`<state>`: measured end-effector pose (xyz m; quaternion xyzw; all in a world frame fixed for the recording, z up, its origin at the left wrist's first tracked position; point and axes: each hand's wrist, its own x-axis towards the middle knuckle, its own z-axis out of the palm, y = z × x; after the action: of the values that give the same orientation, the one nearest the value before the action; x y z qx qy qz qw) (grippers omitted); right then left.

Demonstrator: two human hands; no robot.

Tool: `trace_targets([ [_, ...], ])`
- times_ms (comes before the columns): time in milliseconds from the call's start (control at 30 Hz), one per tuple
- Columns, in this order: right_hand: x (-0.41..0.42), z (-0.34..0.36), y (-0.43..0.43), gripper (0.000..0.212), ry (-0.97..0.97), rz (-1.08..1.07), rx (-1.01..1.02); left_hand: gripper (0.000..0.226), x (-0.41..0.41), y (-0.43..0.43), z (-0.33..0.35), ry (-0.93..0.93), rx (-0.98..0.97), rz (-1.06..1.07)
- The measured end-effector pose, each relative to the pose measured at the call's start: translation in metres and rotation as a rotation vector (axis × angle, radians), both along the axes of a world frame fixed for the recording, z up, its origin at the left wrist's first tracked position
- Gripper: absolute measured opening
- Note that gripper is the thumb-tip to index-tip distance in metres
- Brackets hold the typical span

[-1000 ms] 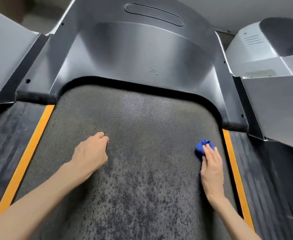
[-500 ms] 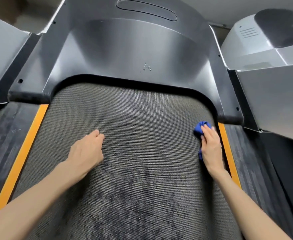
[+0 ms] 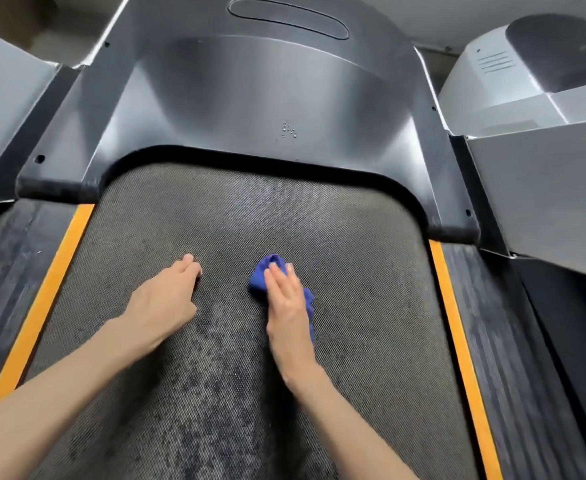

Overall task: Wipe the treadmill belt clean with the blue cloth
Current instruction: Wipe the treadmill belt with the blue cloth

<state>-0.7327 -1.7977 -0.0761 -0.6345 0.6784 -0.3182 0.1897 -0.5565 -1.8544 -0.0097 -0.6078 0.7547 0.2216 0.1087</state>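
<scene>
The grey textured treadmill belt [image 3: 353,289] fills the middle of the view, with dark damp blotches near me. A crumpled blue cloth [image 3: 262,277] lies near the belt's centre. My right hand [image 3: 288,303] presses flat on the cloth with straight fingers, and the cloth shows past the fingertips and along the hand's right side. My left hand [image 3: 166,303] rests on the belt just left of it, fingers curled under, holding nothing.
A dark motor cover [image 3: 267,98] with a few water drops closes the belt's far end. Orange strips [image 3: 454,327] and dark side rails [image 3: 513,341] run along both sides. Grey machine housings [image 3: 541,188] stand at the right and far left.
My right hand has slid the cloth leftward from the belt's right edge to near its centre. My left hand has stayed about where it was.
</scene>
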Motion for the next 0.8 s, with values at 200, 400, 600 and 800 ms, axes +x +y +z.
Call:
trace_targets([
  [200,-0.067,0.007,0.01,0.037,0.145,0.068,-0.014,0.06,-0.001,0.003,0.007,0.031,0.004,0.045],
  [400,-0.15,0.004,0.016,0.032,0.203,-0.591,0.084,0.059,-0.001,-0.002,0.011,-0.009,0.062,0.028],
  [600,-0.003,0.0,0.001,0.052,0.151,-0.043,0.072,0.052,-0.011,0.001,0.021,-0.085,0.036,0.051],
  [800,-0.091,0.008,0.019,0.053,0.279,0.065,0.014,0.067,-0.008,0.004,0.018,-0.051,0.055,0.067],
])
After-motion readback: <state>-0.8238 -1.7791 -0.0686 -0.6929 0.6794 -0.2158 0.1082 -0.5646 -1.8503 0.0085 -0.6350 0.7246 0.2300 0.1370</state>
